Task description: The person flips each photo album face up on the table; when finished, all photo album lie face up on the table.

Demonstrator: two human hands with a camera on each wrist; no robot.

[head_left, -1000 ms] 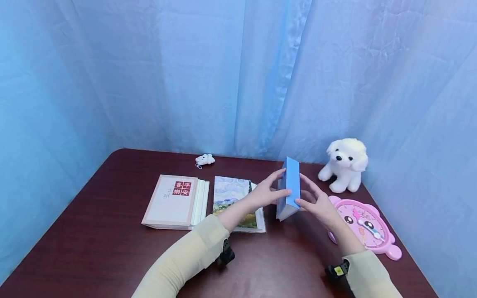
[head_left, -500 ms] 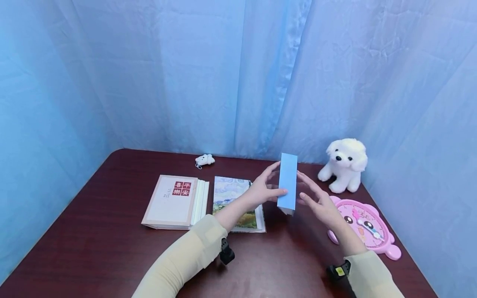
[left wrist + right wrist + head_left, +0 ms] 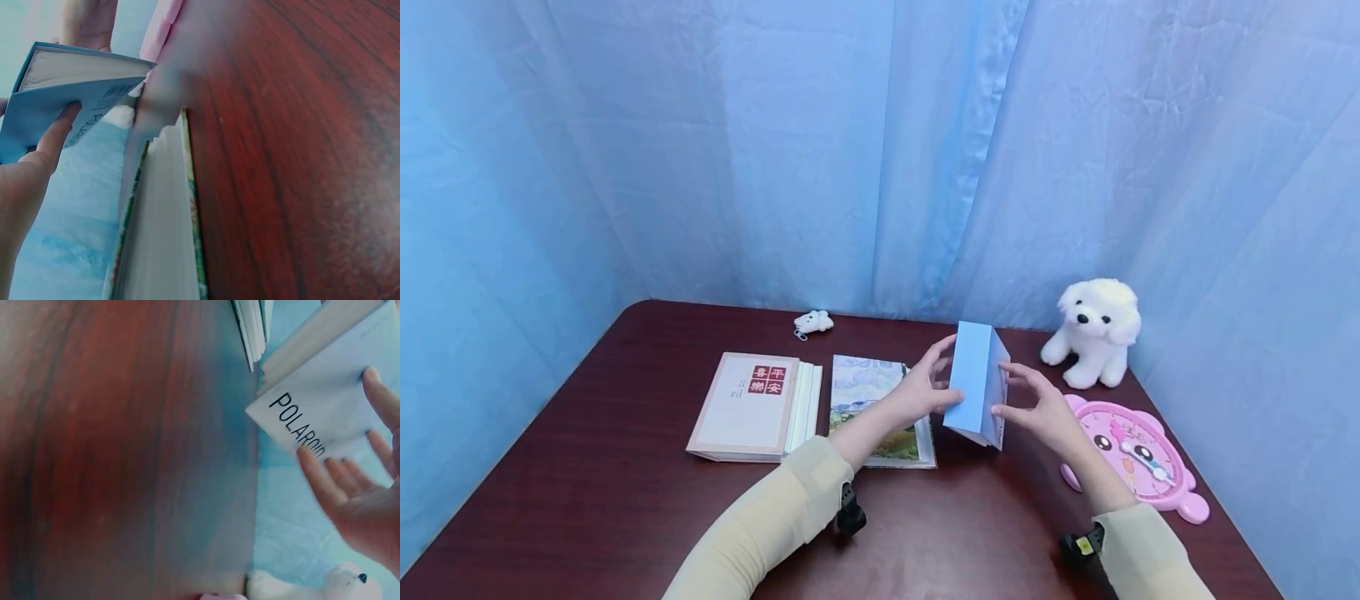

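Note:
In the head view a blue photo album [image 3: 970, 379] stands tilted, spine up, between the two hands. My left hand [image 3: 917, 390] holds it, thumb at the spine and fingers on the left cover. The left wrist view shows the album [image 3: 47, 115] with its page block at one end. On the other side my right hand [image 3: 1037, 408] touches the right cover with its fingertips and thumb. The right wrist view shows POLAROID printed on that pale cover [image 3: 312, 419]. A landscape-painted album [image 3: 865, 379] lies partly behind my left forearm.
A cream album with red characters [image 3: 741, 408] lies at the left. At the back is a small white plush charm [image 3: 813, 321]. A white plush dog [image 3: 1093, 329] and a pink toy clock [image 3: 1131, 458] stand along the right. Blue curtains [image 3: 805, 167] border the dark wooden table [image 3: 917, 550].
The blue album has turned in the hands, showing its right cover instead of its left, and shifted slightly left. My right thumb, off the album half a second ago, now touches the cover.

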